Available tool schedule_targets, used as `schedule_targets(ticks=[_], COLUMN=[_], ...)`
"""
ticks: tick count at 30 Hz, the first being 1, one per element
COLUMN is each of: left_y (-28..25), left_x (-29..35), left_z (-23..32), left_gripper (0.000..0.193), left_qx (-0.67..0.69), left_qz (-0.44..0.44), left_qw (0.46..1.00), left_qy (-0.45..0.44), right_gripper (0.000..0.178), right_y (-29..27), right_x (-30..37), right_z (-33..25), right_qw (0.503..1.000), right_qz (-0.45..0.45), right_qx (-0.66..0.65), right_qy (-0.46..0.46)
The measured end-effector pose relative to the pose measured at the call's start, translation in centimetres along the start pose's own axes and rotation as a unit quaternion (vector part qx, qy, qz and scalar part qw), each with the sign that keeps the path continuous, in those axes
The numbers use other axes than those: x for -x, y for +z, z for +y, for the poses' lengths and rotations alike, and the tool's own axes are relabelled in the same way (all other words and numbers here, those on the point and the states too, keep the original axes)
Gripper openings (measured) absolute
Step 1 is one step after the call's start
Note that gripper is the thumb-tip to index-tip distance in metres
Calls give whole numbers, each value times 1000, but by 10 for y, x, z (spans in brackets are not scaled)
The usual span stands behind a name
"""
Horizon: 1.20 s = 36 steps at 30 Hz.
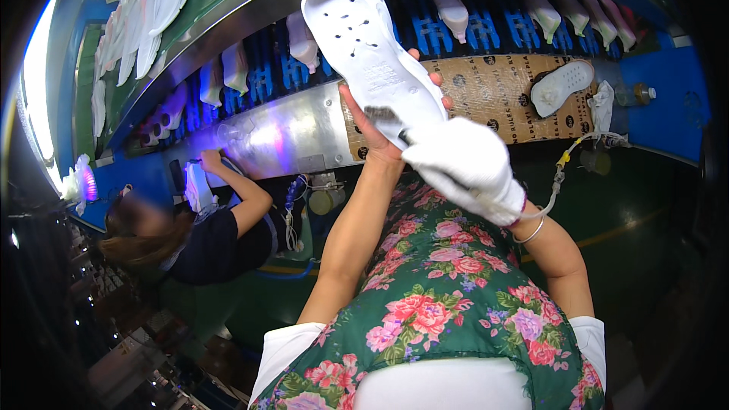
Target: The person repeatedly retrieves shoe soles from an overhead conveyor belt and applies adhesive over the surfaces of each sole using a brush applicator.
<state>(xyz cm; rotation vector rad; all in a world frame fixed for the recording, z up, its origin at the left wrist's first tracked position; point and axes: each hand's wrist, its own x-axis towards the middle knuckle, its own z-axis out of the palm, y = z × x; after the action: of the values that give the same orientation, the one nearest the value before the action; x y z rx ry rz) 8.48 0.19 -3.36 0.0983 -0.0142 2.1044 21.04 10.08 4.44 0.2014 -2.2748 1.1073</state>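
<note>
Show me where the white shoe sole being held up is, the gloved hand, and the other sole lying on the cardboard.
white shoe sole [363, 38], head view, on its perforated underside.
right hand [465, 165], head view, on the back of the white glove.
sole on the cardboard [562, 86], head view, on its middle.

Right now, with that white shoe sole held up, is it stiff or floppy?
Probably fairly stiff: the white shoe sole stands straight above the left hand without drooping. Likely light, since it is held only at one end. The gloved right hand steadies it.
</note>
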Motion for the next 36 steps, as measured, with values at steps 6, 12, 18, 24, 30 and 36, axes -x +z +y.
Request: schedule_targets(ticks=[6,12,18,24,30,36], left_y=[-7,6,9,9,19,16], left_x=[11,4,-3,-11,-13,-14], left_z=[6,22,37,39,48,54], left_gripper=[112,113,112,120,110,106], left_qx=[-23,2,-83,-103,-119,-79], left_qz=[49,5,-42,-120,13,2], left_qw=[999,999,987,974,958,957], left_qy=[-1,-46,-133,-160,-261,-278], right_gripper=[18,22,19,19,37,25], right_y=[-9,-4,-9,-11,-4,-12], right_x=[3,7,7,13,20,14], right_z=[2,-7,-2,-15,-11,-24], right_qw=[972,993,993,959,997,960], right_qz=[27,-63,-60,-56,-73,-123], right_qx=[-148,-90,-95,-231,2,-225], right_qy=[183,38,27,154,-39,109])
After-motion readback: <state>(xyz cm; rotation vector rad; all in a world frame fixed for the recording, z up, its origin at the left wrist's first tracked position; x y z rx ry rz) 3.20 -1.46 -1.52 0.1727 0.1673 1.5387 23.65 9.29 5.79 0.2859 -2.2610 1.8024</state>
